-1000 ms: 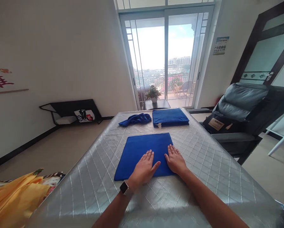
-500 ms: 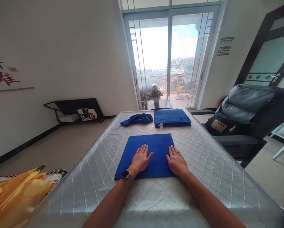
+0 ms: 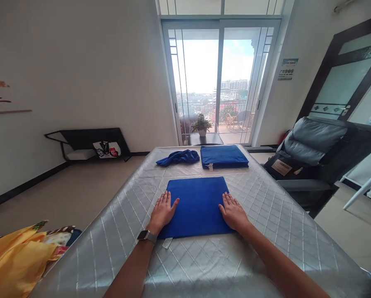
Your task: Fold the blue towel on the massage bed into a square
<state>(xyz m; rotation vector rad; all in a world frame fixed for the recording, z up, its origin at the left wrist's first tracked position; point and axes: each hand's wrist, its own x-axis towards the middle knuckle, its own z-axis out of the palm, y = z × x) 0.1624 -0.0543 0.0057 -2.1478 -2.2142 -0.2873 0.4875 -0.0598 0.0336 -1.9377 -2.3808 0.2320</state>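
A folded blue cloth (image 3: 198, 207) lies flat on the silver quilted table cover (image 3: 185, 265), with a small white label sticking out at its near left edge. My left hand (image 3: 162, 212), a watch on its wrist, rests palm down along the cloth's left edge, fingers stretched out. On the opposite side my right hand (image 3: 233, 210) lies flat over the right edge, thumb apart from the fingers. Beyond them sits a stack of folded blue cloths (image 3: 224, 156) with a white label at its corner. Left of that stack is a crumpled blue cloth (image 3: 178, 157).
A potted plant (image 3: 202, 125) stands on a chair behind the table, before a glass sliding door. To the right is a dark armchair (image 3: 312, 145) with a black bag on it. Yellow fabric (image 3: 14, 260) is heaped at the lower left.
My left hand has slid left from the cloth's surface to its left edge. The white label at the near edge has come into view. My right hand stays at the right edge.
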